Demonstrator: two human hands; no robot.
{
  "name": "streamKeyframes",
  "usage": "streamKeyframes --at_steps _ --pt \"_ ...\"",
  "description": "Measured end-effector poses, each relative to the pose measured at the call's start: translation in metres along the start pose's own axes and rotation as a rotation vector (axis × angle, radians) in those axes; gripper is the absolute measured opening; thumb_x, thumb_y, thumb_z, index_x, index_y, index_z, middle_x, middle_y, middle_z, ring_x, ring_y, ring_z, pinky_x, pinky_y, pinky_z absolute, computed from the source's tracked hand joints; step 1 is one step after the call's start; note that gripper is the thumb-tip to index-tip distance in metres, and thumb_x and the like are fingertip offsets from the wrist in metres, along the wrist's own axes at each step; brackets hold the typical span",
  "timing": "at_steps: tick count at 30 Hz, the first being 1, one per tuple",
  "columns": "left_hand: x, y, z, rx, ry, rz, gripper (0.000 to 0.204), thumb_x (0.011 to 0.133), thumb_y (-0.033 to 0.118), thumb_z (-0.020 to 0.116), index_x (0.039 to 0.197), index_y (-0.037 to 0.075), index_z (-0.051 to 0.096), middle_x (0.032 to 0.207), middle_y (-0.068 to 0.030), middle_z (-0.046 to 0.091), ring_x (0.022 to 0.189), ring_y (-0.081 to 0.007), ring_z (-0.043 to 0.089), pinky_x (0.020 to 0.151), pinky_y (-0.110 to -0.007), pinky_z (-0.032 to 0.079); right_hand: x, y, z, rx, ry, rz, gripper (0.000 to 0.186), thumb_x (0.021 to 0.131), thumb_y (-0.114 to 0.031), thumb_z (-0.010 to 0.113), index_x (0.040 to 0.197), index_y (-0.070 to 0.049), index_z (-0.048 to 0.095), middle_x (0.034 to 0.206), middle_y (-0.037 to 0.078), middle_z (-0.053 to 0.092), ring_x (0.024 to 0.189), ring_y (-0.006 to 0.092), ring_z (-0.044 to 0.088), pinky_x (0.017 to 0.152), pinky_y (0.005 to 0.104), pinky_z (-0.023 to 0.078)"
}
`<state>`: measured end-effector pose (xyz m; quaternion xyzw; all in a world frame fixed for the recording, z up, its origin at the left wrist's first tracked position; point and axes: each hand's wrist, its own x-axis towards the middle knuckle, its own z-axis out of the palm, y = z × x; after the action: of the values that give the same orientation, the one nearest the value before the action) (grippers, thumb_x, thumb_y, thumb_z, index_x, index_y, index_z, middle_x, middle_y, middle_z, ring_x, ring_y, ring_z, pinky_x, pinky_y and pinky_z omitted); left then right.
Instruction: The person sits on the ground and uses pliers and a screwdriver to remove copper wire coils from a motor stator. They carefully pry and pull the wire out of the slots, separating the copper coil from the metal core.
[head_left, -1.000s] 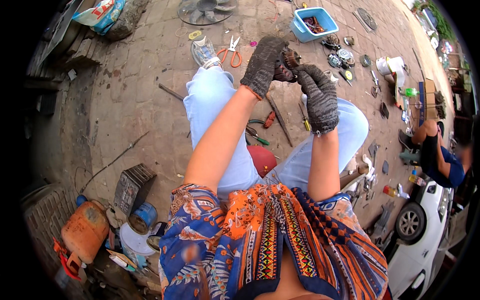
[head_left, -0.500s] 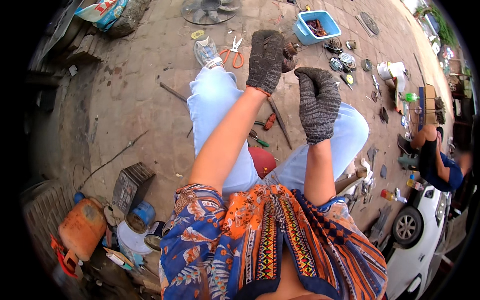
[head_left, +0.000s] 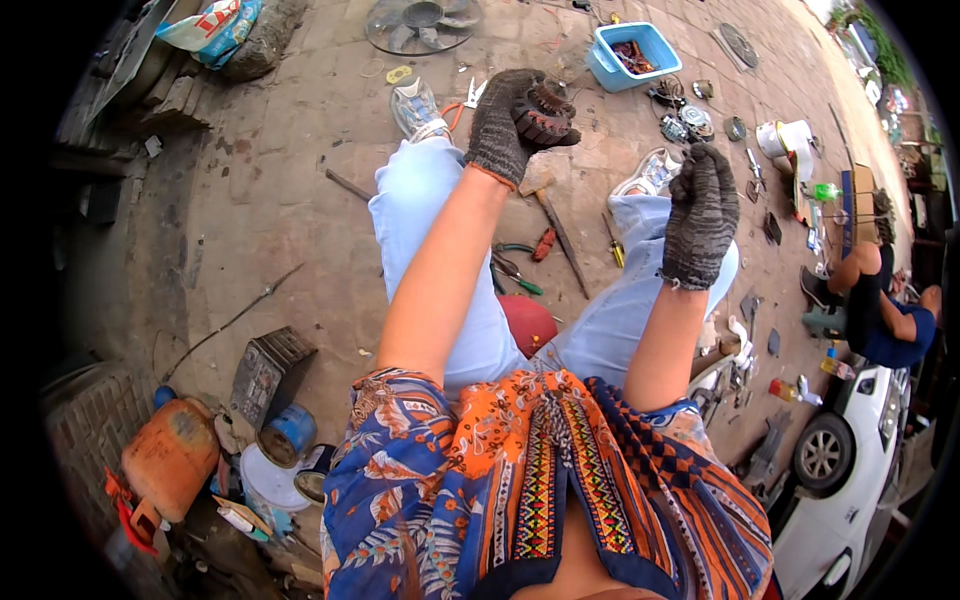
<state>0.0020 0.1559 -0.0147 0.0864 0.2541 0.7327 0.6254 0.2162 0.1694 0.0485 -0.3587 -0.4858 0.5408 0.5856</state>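
My left hand [head_left: 497, 128], in a dark grey knitted glove, is wrapped round a brownish, ridged cylindrical part [head_left: 546, 118] that looks like a motor armature. To the right, above my knee, my gloved right hand [head_left: 703, 222] is apart from it. Its fingers are curled together, and I cannot make out whether anything is between them. Between my legs lie a hammer [head_left: 562, 240], red-handled pliers [head_left: 543, 244] and a green-handled tool [head_left: 526, 287]. A yellow-handled screwdriver [head_left: 616, 250] rests by my right leg. Orange-handled snips [head_left: 474, 95] are partly hidden behind my left hand.
Ahead stand a fan [head_left: 424, 16] and a blue basin [head_left: 650, 80] with coppery scraps in it. Several motor parts [head_left: 690, 123] lie right of the basin. An orange tank [head_left: 172, 455] and cans are at the left. At the right, a person [head_left: 885, 320] sits near a white car [head_left: 835, 490].
My left hand has turned, bringing the ridged part into fuller view, and shifted slightly left. My right hand has moved right, away from the part, uncovering the hammer head and my right shoe.
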Motion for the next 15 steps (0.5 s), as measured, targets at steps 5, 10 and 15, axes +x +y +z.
streamKeyframes --at_steps 5,10,15 --pt "0.008 0.01 -0.039 0.042 0.022 -0.086 0.039 0.082 0.032 0.051 0.105 0.001 0.054 0.099 -0.0185 0.058 0.087 -0.0329 0.06 0.077 -0.057 0.051 0.036 -0.015 -0.067 0.163 0.266 0.097 0.023 0.086 -0.01 0.056 0.105 0.004 0.056 0.065 -0.003 0.044 0.049 0.0016 0.034 0.039 0.0165 0.026" --pt "0.004 0.017 -0.064 0.454 0.133 -0.145 0.017 0.077 0.016 0.054 0.086 0.001 0.056 0.074 -0.01 0.058 0.064 -0.0219 0.057 0.066 -0.044 0.054 0.016 -0.028 -0.064 -0.686 -0.008 -0.008 0.018 0.088 -0.014 0.055 0.098 -0.001 0.064 0.08 0.001 0.061 0.067 0.0075 0.05 0.061 0.0211 0.042" --pt "0.01 0.0 -0.153 0.543 0.32 -0.221 0.012 0.075 0.004 0.049 0.065 0.002 0.045 0.047 -0.0008 0.027 0.037 -0.0125 0.024 0.041 -0.03 0.027 -0.01 -0.024 -0.033 -1.231 -0.944 -0.142 0.012 0.08 -0.006 0.059 0.09 0.0 0.062 0.085 0.015 0.063 0.075 0.0267 0.06 0.068 0.0342 0.047"
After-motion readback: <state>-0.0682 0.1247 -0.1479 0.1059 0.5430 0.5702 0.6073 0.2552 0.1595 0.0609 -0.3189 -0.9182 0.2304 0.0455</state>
